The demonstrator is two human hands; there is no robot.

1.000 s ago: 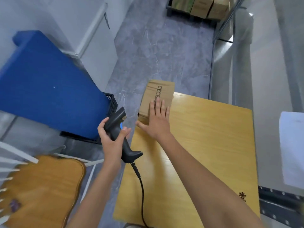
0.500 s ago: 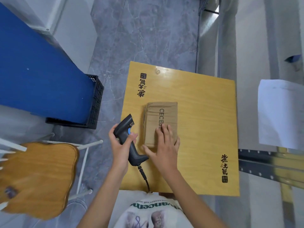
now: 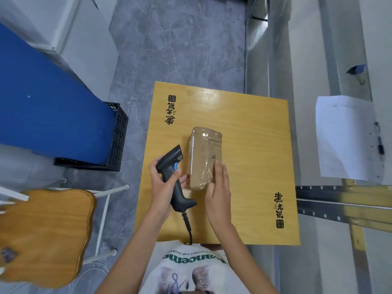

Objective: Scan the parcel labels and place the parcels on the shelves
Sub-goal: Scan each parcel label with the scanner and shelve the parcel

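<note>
A person's left hand [image 3: 162, 187] grips a black barcode scanner [image 3: 172, 175], its nose angled away toward the taped cardboard parcel [image 3: 204, 158], which lies lengthwise away from them on the yellow wooden table [image 3: 254, 145], right hand [image 3: 219, 192] clasping its near end.

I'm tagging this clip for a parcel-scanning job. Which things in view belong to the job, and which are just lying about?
Job things: parcel, held by the right hand; barcode scanner, gripped by the left hand; table under them.

Lying about: wooden chair, black crate, sheet of paper, pen.
</note>
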